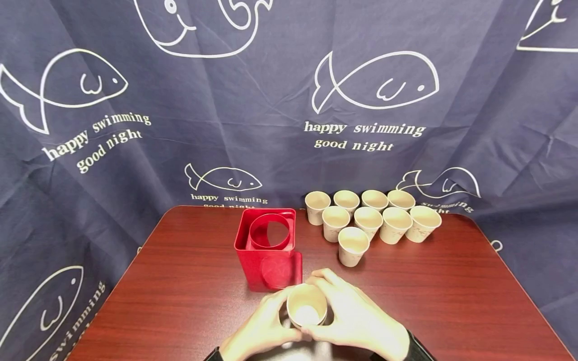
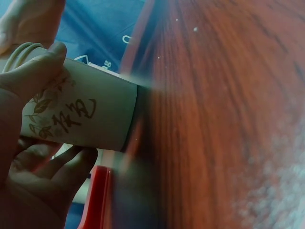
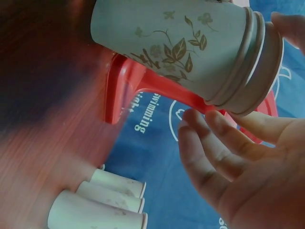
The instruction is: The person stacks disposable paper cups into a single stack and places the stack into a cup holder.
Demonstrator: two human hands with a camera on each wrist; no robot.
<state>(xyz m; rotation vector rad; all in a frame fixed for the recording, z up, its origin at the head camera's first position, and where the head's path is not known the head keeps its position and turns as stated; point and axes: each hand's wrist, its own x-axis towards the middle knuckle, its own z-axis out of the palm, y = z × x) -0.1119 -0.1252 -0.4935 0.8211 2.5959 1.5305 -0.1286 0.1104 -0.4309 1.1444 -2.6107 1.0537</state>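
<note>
Between both hands, close over the front of the table, is a small stack of nested paper cups. In the right wrist view the stacked cups show three rims near one end and a brown leaf print. My left hand grips the stack from the left, thumb along the printed side in the left wrist view. From the right, my right hand holds the stack near the rims, its thumb on the near side and fingers on the far side. The cups' mouths face up toward the head camera.
Just beyond the hands stands a red square holder with a round opening in its top. To its right, one paper cup stands in front of two rows of several upright cups. A dark blue printed cloth hangs behind the wooden table.
</note>
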